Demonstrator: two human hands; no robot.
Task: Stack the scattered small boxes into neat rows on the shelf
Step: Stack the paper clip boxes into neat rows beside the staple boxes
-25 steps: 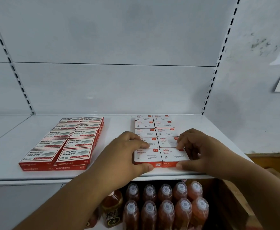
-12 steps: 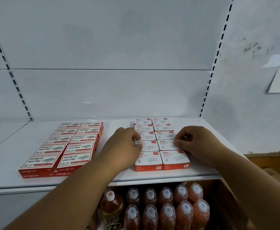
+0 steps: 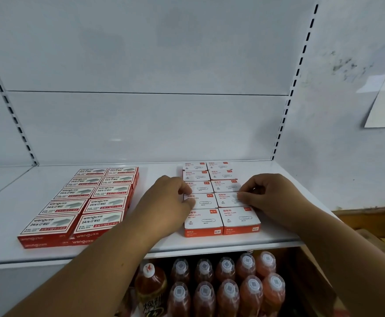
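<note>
Left hand (image 3: 166, 202) and right hand (image 3: 266, 193) curled against paper-clip boxes (image 3: 212, 200) near shelf (image 3: 141, 250) front edge; fingertips hidden, grip perhaps only pressing.

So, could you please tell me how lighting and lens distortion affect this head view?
Head view: soft, dim light; a faint sheen on the shelf; wide-angle bowing bends the slotted uprights; small print on the rear paper clip boxes is too blurred to read.
</note>
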